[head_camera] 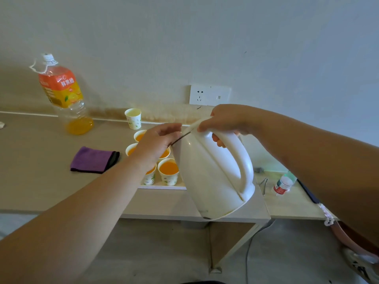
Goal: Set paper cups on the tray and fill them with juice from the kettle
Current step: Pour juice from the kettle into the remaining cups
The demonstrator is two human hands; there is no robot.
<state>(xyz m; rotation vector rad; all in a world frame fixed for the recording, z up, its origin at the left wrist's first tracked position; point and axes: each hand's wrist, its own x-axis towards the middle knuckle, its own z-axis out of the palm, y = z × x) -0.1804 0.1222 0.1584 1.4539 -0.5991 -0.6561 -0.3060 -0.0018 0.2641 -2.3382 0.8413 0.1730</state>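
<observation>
while the right hand [227, 121] wraps its fingers round the top of the handle [244, 160], the white kettle [205, 177] hangs in the air at the centre of the frame. it is tipped, top towards the upper left and base at the lower right. that's a full grip, fingers through the loop.

the left hand [158, 144], reaching in from the lower left, has its fingers curled onto the front edge of the lid [196, 123] and pinches it. a dark gap shows between lid and body just below the fingertips. the spout is hidden behind that hand, so i cannot tell whether anything is pouring.

behind the left hand and the kettle sits the white tray [164, 187], centre frame. on it is a cluster of leaf-printed paper cups [168, 178], five that i can count. each one shows orange juice [168, 168] close to the brim, and the two at the tray's front edge stand just beside each other. the empty cup [133, 119] stands higher in the frame near the wall, apart from the cluster. whether it is on the tray i cannot tell.

upper left, a big juice bottle [63, 93] with a white cap stands on the table [30, 160], with only a little orange at its bottom. left of the tray a folded purple cloth [94, 159] lies flat. a wall socket [209, 95] sits above the right hand, and at the right of the frame a small water bottle [284, 183] lies on its side.
</observation>
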